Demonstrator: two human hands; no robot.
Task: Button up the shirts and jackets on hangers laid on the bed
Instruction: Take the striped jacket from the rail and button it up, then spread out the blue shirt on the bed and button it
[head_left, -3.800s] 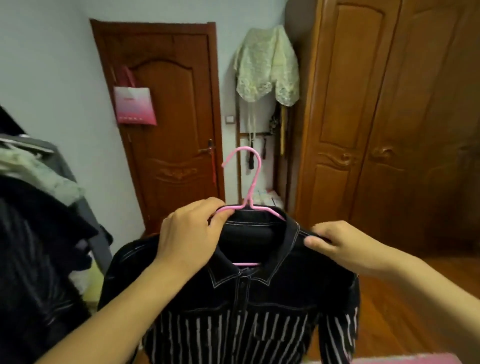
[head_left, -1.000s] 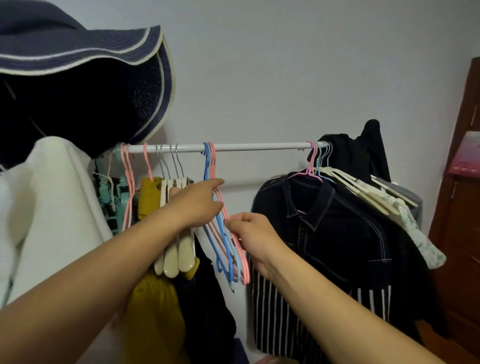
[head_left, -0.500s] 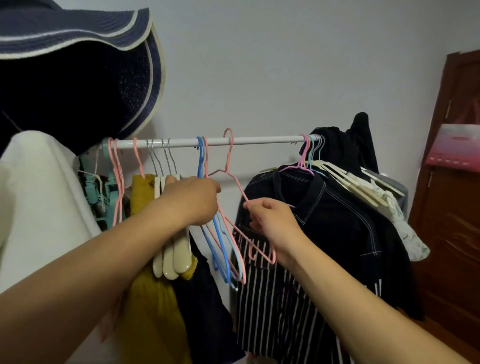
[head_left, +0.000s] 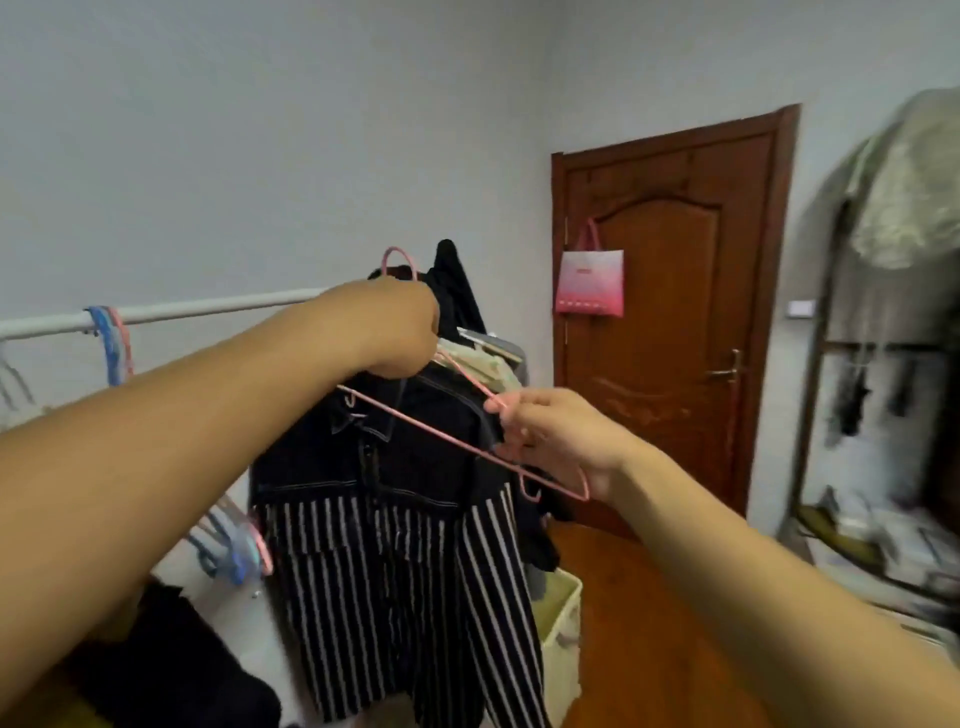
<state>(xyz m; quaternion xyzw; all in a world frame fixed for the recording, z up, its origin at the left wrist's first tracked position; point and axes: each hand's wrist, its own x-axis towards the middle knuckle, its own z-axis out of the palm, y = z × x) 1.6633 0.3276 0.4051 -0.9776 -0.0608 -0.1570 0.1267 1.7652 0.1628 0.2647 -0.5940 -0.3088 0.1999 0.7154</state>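
An empty pink wire hanger (head_left: 447, 434) is held in the air between both hands, tilted down to the right. My left hand (head_left: 392, 327) grips it near the hook, which sticks up above the knuckles. My right hand (head_left: 550, 441) pinches its right arm. Behind the hanger, a black shirt with a white-striped lower half (head_left: 395, 530) hangs buttoned on the white clothes rail (head_left: 197, 312). The bed is out of view.
Blue and pink empty hangers (head_left: 111, 343) hang on the rail at left. A cream laundry basket (head_left: 563, 644) stands below the shirt. A brown door (head_left: 675, 332) with a pink bag (head_left: 589, 283) is ahead; a blurred rack with a pale cloth (head_left: 904, 208) stands at right.
The pink hanger has come off the rail and is now held by both hands in front of the striped shirt. My view has swung right toward the door.
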